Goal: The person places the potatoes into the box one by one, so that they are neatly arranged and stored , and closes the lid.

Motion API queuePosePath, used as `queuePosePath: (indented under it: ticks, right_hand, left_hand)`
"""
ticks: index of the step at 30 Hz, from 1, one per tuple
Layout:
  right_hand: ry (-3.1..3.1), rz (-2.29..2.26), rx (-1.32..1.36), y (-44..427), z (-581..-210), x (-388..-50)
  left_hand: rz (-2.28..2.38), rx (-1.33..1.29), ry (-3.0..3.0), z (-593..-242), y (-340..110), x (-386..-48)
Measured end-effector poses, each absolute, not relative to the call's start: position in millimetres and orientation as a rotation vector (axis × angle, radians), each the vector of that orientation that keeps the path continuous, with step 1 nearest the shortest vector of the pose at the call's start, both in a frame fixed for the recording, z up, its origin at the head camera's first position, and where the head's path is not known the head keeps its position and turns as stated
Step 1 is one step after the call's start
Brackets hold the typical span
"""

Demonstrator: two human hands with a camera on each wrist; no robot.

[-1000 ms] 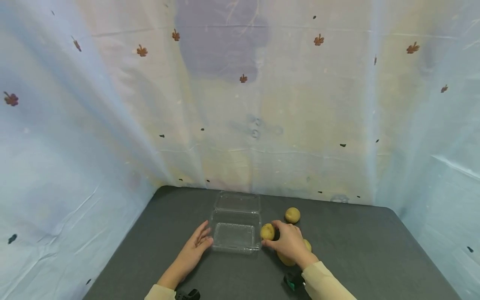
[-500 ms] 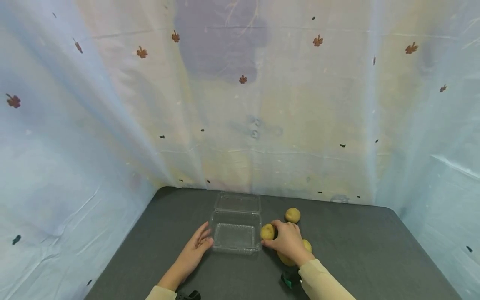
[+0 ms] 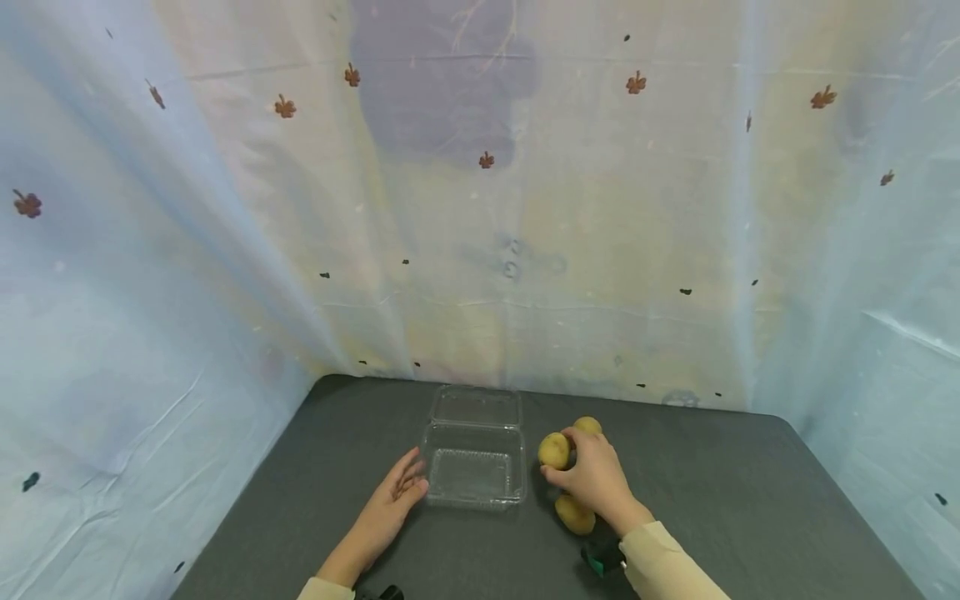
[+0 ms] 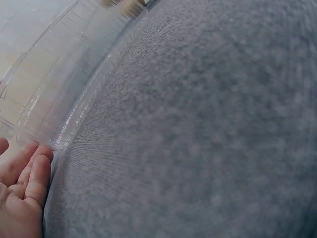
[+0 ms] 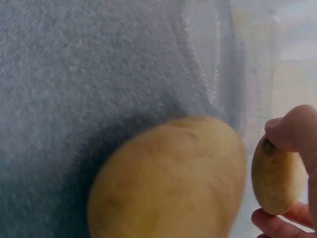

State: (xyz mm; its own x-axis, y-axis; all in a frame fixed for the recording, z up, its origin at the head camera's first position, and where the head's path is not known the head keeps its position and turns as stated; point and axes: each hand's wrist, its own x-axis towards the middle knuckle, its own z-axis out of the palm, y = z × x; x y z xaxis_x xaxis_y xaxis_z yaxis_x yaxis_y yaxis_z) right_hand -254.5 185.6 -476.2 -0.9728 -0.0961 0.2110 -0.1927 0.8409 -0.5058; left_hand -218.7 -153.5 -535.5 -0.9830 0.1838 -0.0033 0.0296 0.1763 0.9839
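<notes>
My right hand (image 3: 596,475) pinches a potato (image 3: 553,451) between thumb and fingers, to the right of a clear plastic clamshell box (image 3: 474,505). In the right wrist view, this held potato (image 5: 278,179) has a dark spot near the thumb. Another potato (image 3: 575,514) lies just below that hand and looms large in the right wrist view. A third potato (image 3: 588,424) sits behind the fingers, partly covered by them. My left hand (image 3: 386,504) is beside the box's left wall, its fingers loosely extended; in the left wrist view the fingertips (image 4: 45,151) appear to touch the box's corner.
The box's lid (image 3: 477,407) lies back toward the curtain, hinged to the base. A dark grey table (image 3: 750,500) carries everything. A pale curtain with leaf prints (image 3: 487,250) rises behind the table and along both sides.
My right hand has moved right, carrying the potato away from the box's right edge. A potato formerly seen beside the right wrist is now hidden. The left hand has barely shifted.
</notes>
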Motion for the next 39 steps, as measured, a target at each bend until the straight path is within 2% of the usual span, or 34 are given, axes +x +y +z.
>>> queuePosePath:
  ticks: [12,27,39]
  right_hand:
    - [-2.67,0.984,0.318,176,-467,-252]
    - [-2.707,1.221,0.517,106,-465,-247]
    - [-2.804,1.162,0.501,75,-478,-256]
  left_hand:
    - [1.97,0.233,2.323,-539,-151,-215]
    - [1.985,0.272,2.319,-542,-155,-219]
    - [1.962,0.215,2.355,-542,-154,-220]
